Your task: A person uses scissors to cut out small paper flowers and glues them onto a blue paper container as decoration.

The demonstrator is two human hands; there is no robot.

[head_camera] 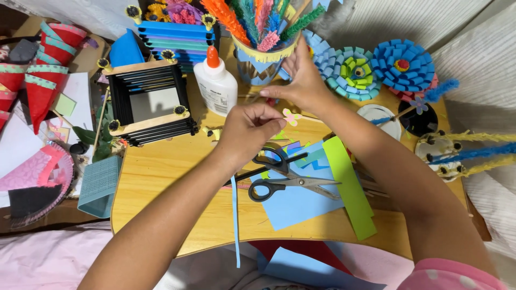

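My left hand (248,129) hovers over the wooden table (156,172), fingers pinched on a thin blue paper strip (235,215) that hangs down past the table's front edge. My right hand (301,80) is raised just behind it, fingertips pinched on a thin stick; a small pink and green paper flower (291,116) shows right below it, between the two hands. Black-handled scissors (285,180) lie under my left hand on a blue paper sheet (301,204), next to a green paper strip (348,185).
A white glue bottle (216,80) with an orange cap stands behind my hands, beside a black stick frame (149,102) and a cup of colourful stems (263,53). Rolled paper flowers (376,67) sit at the back right. Red paper cones (45,70) lie left.
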